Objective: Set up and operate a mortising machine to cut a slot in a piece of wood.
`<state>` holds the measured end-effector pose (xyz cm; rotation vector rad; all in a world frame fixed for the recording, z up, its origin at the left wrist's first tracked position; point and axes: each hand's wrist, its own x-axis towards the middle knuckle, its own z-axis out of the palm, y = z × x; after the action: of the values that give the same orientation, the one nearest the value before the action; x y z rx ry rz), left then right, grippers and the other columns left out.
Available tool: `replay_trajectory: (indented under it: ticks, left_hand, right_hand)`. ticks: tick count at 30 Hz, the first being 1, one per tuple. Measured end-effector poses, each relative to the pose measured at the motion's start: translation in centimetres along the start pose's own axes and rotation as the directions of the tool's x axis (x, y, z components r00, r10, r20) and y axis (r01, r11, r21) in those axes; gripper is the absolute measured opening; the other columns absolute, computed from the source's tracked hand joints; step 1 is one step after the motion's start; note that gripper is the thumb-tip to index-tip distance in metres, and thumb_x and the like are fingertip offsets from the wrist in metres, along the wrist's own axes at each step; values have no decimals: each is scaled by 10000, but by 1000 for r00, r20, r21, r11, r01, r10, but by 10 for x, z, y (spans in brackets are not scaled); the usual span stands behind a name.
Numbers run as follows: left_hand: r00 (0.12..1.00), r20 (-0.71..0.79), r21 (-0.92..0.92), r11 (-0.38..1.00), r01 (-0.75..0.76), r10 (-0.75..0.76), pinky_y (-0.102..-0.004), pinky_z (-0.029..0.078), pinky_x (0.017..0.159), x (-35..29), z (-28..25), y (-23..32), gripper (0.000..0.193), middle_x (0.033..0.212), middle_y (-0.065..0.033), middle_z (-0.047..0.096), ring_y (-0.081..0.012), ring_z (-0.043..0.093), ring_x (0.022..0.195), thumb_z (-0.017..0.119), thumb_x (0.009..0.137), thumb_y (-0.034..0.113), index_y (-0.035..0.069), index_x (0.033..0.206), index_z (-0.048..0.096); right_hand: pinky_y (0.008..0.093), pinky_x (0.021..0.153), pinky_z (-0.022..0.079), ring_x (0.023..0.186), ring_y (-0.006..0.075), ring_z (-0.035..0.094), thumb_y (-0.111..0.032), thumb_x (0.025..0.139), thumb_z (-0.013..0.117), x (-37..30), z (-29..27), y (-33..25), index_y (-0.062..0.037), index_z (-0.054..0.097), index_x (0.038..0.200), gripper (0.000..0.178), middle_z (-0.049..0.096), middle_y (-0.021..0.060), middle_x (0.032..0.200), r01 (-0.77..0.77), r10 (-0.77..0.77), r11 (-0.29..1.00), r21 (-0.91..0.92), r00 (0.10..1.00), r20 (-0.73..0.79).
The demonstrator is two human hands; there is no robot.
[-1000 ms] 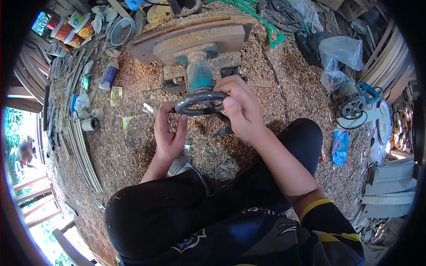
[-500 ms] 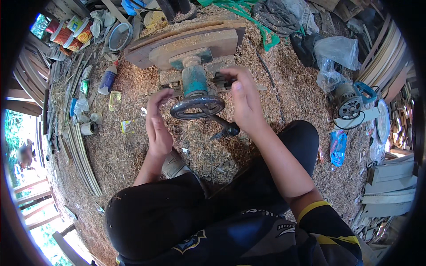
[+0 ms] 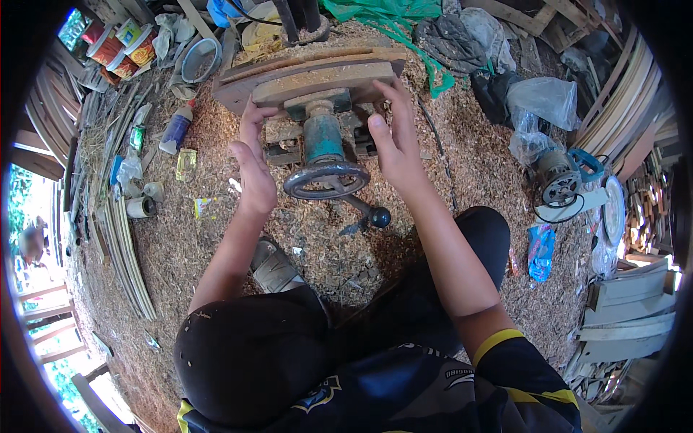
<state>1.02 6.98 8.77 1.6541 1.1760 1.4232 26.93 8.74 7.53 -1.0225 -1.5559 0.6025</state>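
A wood-jawed screw vise stands before me, with a worn teal barrel [image 3: 323,141], a dark metal handwheel [image 3: 314,193] and a crank handle ending in a black ball [image 3: 380,217]. Behind the barrel, a pale wooden block [image 3: 325,79] lies against darker, longer boards [image 3: 234,99]. My left hand [image 3: 256,169] is open at the block's left end, fingertips close to its lower edge. On the other side, my right hand [image 3: 397,141] is open too, fingers reaching up to the right end. Whether the fingertips touch the wood, I cannot tell.
Wood shavings [image 3: 195,249] cover the ground. At left lie a bottle [image 3: 175,128] and long curved strips [image 3: 130,267]; paint tubs [image 3: 123,50] stand beyond. A power tool [image 3: 559,177], blue packet [image 3: 541,252] and stacked boards [image 3: 628,310] are at right. A cable [image 3: 442,148] runs nearby.
Both hands have moved up and forward, from beside the handwheel to the ends of the wooden block. The view has shifted slightly.
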Motion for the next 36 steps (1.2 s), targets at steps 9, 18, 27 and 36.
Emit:
replay_trajectory:
  ticks: [9, 18, 27, 36]
  left_hand:
    - [996, 74, 60, 997, -54, 49, -532, 173, 1358, -2, -7, 8, 988, 1700, -249, 401, -359, 327, 1643, -10, 1116, 759, 30, 1525, 518]
    - [983, 41, 273, 944, -183, 178, -564, 249, 1338, -6, -15, 51, 799, 1762, -301, 320, -445, 302, 1660, 149, 1182, 628, 23, 1502, 562]
    - [986, -52, 351, 927, -133, 161, -542, 268, 1315, -1, -38, 46, 438, 1689, -279, 469, -435, 426, 1581, 447, 1161, 317, -6, 1405, 611]
    - [968, 100, 574, 781, -247, 232, -545, 314, 1304, 19, -35, 46, 441, 1692, -289, 457, -476, 427, 1581, 581, 1120, 237, -34, 1467, 589]
  right_hand:
    - [520, 1267, 332, 1633, 460, 325, -457, 1057, 705, -2, -2, 1, -52, 569, 1420, 560, 326, 358, 1716, -11, 11, 993, 114, 1000, 4]
    - [447, 1089, 523, 1212, 320, 690, -176, 1076, 683, 34, -19, 13, 21, 600, 1340, 340, 691, 191, 1298, -166, 139, 984, -62, 937, -320]
    - [443, 1084, 518, 1218, 325, 673, -205, 1046, 718, 40, -1, 35, 31, 626, 1379, 419, 670, 192, 1296, -124, 125, 992, 23, 941, -315]
    - [447, 1133, 476, 1270, 356, 631, -240, 1064, 686, 37, 11, 36, 29, 588, 1429, 464, 646, 203, 1344, -30, 39, 998, 61, 987, -157]
